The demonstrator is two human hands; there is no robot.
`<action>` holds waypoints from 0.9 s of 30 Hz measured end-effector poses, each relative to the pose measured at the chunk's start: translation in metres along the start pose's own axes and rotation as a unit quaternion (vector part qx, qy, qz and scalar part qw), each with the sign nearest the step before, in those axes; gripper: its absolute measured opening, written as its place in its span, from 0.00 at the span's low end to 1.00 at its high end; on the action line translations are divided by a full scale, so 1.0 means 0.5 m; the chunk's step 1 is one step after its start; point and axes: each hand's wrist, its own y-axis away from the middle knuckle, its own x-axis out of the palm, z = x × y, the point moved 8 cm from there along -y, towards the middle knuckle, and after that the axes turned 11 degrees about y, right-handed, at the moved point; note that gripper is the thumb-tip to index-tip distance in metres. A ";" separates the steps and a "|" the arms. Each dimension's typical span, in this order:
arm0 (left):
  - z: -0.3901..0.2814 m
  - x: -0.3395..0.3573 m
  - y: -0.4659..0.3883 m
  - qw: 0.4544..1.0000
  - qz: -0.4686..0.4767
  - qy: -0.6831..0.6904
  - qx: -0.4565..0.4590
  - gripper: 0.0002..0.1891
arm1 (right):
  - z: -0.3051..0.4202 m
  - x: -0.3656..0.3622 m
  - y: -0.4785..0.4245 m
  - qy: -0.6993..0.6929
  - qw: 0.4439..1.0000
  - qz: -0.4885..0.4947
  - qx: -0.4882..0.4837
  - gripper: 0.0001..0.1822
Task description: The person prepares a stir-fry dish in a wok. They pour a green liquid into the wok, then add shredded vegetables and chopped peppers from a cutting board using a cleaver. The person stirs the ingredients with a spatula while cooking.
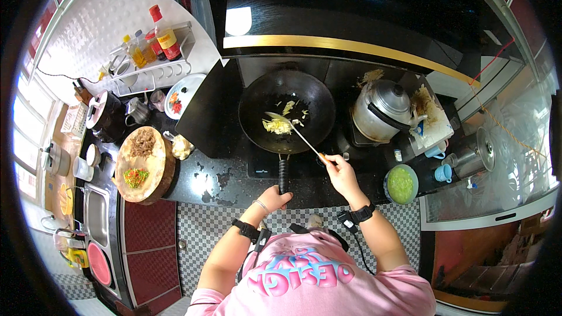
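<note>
A black wok (316, 83) sits on the left side of the cooktop, its wrapped handle pointing towards me. My left hand (274, 199) grips the end of that handle (283, 175). With my right hand (341, 174) I hold a metal spatula (305, 138) by its orange grip. The spatula's blade rests among chopped pale-yellow pieces (276, 128) at the bottom of the wok; what they are I cannot tell, though they look like garlic or ginger. A few pieces lie scattered up the wok's far side.
An aluminium kettle (378, 112) stands on the right burner. Right of it is a bowl of chopped green vegetable (400, 185). On the left, a round wooden chopping board (153, 162) bears sliced meat (142, 142) and chopped peppers (136, 177). A range hood (351, 17) overhangs the stove.
</note>
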 end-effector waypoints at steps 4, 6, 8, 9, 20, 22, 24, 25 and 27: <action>0.026 -0.002 -0.015 1.000 0.000 0.008 0.000 0.19 | 0.014 0.000 -0.014 0.043 0.999 -0.017 -0.018 0.11; 0.030 -0.003 -0.018 1.000 0.003 0.006 0.000 0.18 | 0.015 -0.013 -0.033 0.065 0.996 -0.053 -0.017 0.11; 0.024 -0.001 -0.015 1.000 0.009 0.005 -0.002 0.16 | 0.006 -0.017 -0.064 0.029 0.995 -0.088 -0.021 0.12; 0.019 -0.001 -0.012 1.000 0.012 0.003 -0.003 0.15 | 0.015 -0.025 -0.076 0.014 0.993 -0.112 -0.038 0.12; 0.055 0.000 -0.030 0.999 0.016 0.039 0.003 0.14 | 0.050 -0.035 -0.095 0.076 0.993 -0.085 0.019 0.12; 0.025 0.003 -0.016 1.000 0.017 0.020 0.001 0.14 | 0.038 -0.041 -0.106 0.100 0.985 -0.137 -0.007 0.12; 0.013 0.002 -0.012 1.000 0.017 0.007 -0.003 0.14 | 0.003 -0.012 -0.105 0.109 0.991 -0.079 0.011 0.12; 0.016 0.001 -0.012 1.000 0.017 0.004 -0.007 0.14 | 0.000 -0.002 -0.105 0.114 0.992 -0.048 0.019 0.12; 0.016 0.000 -0.016 1.000 0.016 0.005 -0.005 0.14 | 0.010 0.009 -0.111 0.098 0.994 -0.043 -0.009 0.12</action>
